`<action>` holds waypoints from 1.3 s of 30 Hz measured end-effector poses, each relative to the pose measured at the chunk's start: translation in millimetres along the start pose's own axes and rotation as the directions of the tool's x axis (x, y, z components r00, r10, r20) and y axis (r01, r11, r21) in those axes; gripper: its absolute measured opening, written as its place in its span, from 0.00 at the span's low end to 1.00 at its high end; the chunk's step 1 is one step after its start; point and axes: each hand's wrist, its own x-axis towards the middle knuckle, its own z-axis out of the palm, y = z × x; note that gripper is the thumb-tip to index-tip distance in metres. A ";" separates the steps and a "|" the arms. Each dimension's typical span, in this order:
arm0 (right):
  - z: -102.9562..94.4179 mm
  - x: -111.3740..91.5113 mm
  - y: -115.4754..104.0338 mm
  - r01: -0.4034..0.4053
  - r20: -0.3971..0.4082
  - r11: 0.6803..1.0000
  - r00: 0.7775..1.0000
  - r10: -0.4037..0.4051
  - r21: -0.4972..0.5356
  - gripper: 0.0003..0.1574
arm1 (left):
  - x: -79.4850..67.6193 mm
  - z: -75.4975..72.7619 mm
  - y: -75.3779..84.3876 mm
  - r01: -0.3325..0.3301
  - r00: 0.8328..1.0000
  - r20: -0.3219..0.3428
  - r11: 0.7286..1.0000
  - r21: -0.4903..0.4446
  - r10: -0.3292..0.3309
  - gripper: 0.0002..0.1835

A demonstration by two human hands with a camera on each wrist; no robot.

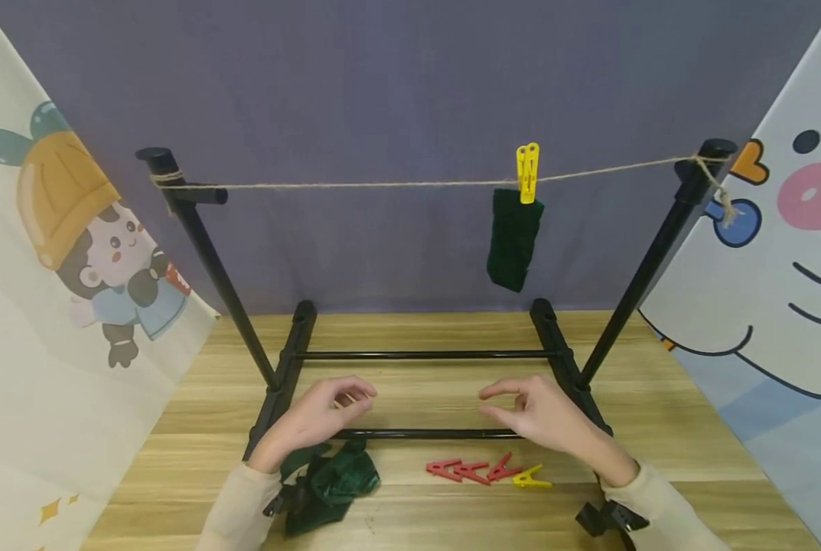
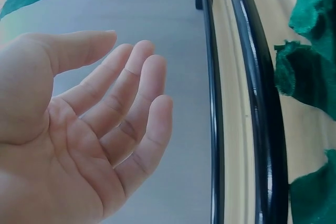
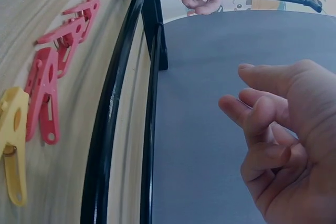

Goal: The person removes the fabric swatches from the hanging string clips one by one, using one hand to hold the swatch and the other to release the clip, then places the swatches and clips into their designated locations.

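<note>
My left hand [image 1: 327, 409] hovers over the left part of a black rack, fingers loosely bent, palm bare in the left wrist view. Across from it, my right hand [image 1: 537, 409] floats above the rack's right part with thumb and fingers apart, holding nothing. Crumpled dark green cloth [image 1: 344, 478] lies on the table below my left wrist. Three red clothespins [image 3: 48, 95] and a yellow clothespin [image 1: 532, 477] lie in a row nearer to my right hand. A yellow clothespin [image 1: 528, 172] fixes a dark green cloth piece [image 1: 513, 241] to the string, right of its middle.
The string [image 1: 327, 185] runs between the left post [image 1: 220, 268] and the right post [image 1: 647, 283]. Two black crossbars [image 1: 424, 355] join the rack's feet on the wooden table [image 1: 699, 444]. A grey-blue backdrop [image 1: 355, 84] hangs behind, with printed panels at both sides.
</note>
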 end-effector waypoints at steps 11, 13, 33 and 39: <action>-12.0 4.2 -3.4 0.077 -0.094 0.996 0.992 -0.080 -0.043 0.09 | 6.6 -2.0 7.9 -0.016 1.000 -0.025 1.000 -0.015 0.016 0.09; -13.8 4.4 -3.8 0.078 -0.106 0.996 0.991 -0.083 -0.052 0.10 | 8.0 -1.9 9.3 -0.023 0.999 -0.032 1.000 -0.017 0.023 0.09; -53.1 3.3 -9.2 0.104 -0.231 0.990 0.965 -0.122 -0.091 0.09 | 14.3 -2.2 14.1 -0.043 0.998 -0.051 0.998 -0.039 0.041 0.08; -61.9 3.6 -12.1 0.151 -0.264 0.983 0.949 -0.173 -0.101 0.10 | 18.3 -1.2 19.3 -0.062 0.996 -0.060 0.997 -0.045 0.059 0.07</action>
